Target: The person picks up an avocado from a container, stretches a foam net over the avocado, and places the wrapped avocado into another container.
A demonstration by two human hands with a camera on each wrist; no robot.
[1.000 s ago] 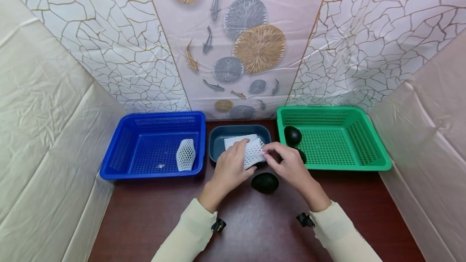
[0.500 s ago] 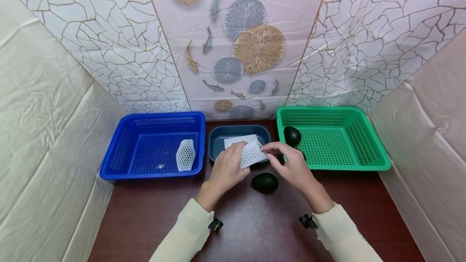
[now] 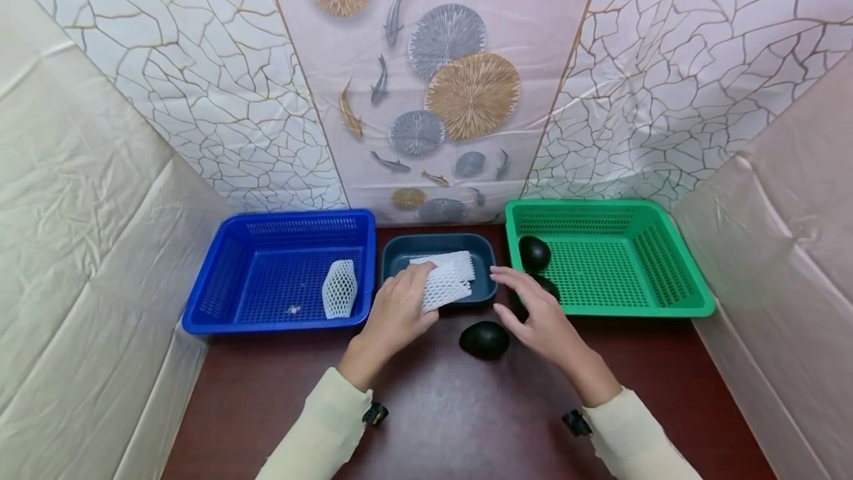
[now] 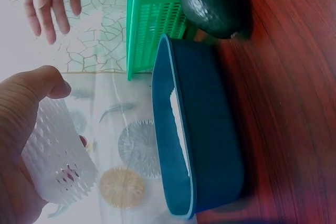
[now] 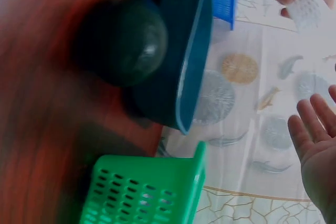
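Observation:
My left hand (image 3: 397, 310) grips a white foam net sleeve (image 3: 445, 289), thumb on one side and fingers on the other, as the left wrist view shows. The sleeve hangs over the near rim of a dark teal tray (image 3: 395, 252), where more white foam netting (image 3: 460, 261) lies. My right hand (image 3: 536, 315) is apart from the sleeve, fingers spread and holding nothing, beside the tray's right end. Between the hands, on the table, lies a dark avocado (image 3: 484, 340); it also shows in the left wrist view as a glossy, dark green avocado (image 4: 212, 4).
At left stands a blue basket (image 3: 200, 310) with a net-wrapped piece (image 3: 340, 289) inside. A green basket (image 3: 680, 306) at right contains a dark avocado (image 3: 534, 252) and another one (image 3: 548, 286) partly behind my right hand. A patterned backdrop (image 3: 433, 87) rises behind the tray.
My right hand has let go of the sleeve's edge and drawn back to the right, its fingers spreading. The left hand has shifted left with the sleeve.

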